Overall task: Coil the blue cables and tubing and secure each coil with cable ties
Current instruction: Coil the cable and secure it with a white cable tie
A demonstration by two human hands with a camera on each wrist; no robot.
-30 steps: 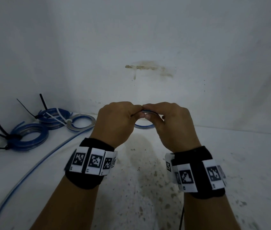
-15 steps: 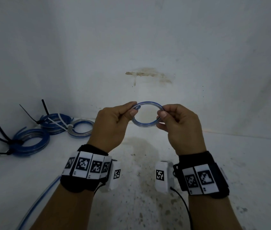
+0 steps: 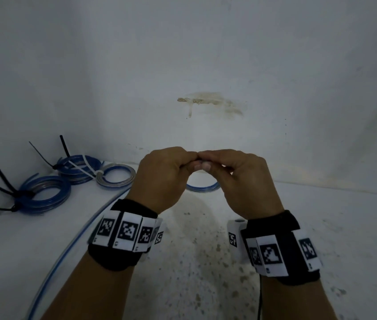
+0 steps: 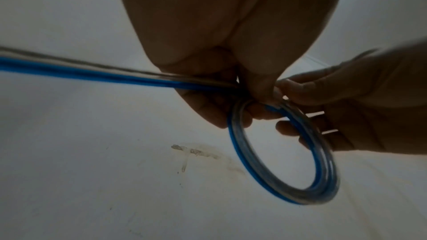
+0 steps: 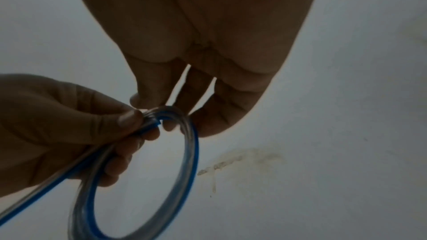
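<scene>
Both hands are raised at the centre, knuckles toward me, fingertips meeting. My left hand (image 3: 171, 167) and right hand (image 3: 231, 167) pinch the top of a small coil of clear blue-striped tubing (image 3: 202, 187), whose lower arc hangs below the fingers. In the left wrist view the coil (image 4: 289, 161) hangs from the pinch as a double ring, and the loose tubing (image 4: 92, 74) runs off to the left. The right wrist view shows the same coil (image 5: 184, 161) with the tubing's cut end at the top. The loose length (image 3: 72, 241) trails down the white surface at left.
Three tied coils lie at the back left: a blue coil with black ties (image 3: 44, 195), a second blue coil (image 3: 79, 169), and a paler coil (image 3: 116, 179) joined to it by a white tie. A stained white wall (image 3: 206, 105) stands close behind.
Half a second ago the ring was held upright and open between the hands. Now the hands have rolled together over its top, hiding all but the lower arc, as one second ago.
</scene>
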